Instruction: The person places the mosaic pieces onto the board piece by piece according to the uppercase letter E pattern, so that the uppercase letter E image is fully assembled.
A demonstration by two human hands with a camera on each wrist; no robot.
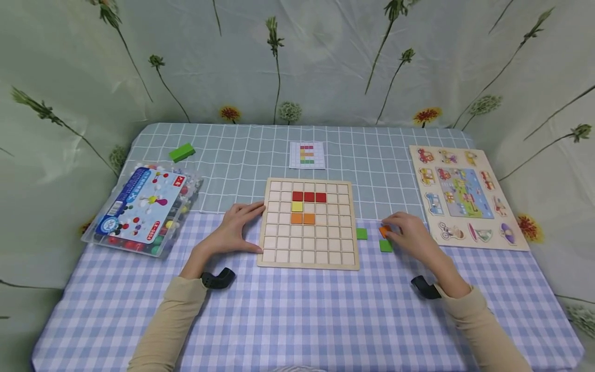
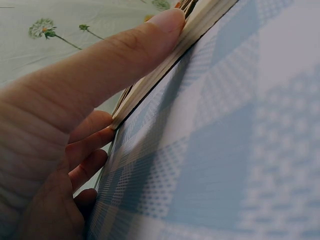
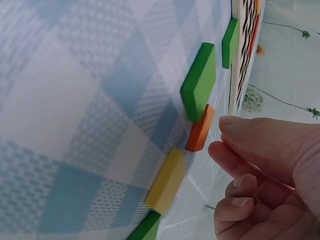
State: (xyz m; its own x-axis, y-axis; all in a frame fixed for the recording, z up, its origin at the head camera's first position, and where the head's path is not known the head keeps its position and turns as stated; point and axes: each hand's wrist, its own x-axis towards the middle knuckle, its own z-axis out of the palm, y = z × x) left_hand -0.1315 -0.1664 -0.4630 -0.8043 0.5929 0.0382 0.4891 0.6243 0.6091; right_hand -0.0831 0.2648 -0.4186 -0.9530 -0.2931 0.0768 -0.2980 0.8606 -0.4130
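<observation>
A wooden grid board [image 1: 282, 229] lies mid-table, bearing three red tiles [image 1: 309, 197], a yellow tile [image 1: 297, 206] and two orange tiles [image 1: 302, 218]. My left hand [image 1: 234, 230] rests along its left edge, thumb [image 2: 167, 22] against the wooden side and fingers spread further back. To the right of the board, my right hand [image 1: 411, 235] reaches over a loose orange tile [image 3: 201, 129], thumb and forefinger close together right by it. Green tiles [image 3: 200, 82] lie around that orange one. Another yellow tile [image 3: 166, 182] shows in the right wrist view, hidden under the hand from the head.
Behind the board lies a pattern card [image 1: 307, 155] with coloured squares. A clear plastic case [image 1: 144, 209] of coloured balls stands at left, green blocks [image 1: 182, 152] beyond it. At right is a wooden picture puzzle [image 1: 469, 199]. A patterned cloth backdrop [image 1: 316, 62] rises behind the table.
</observation>
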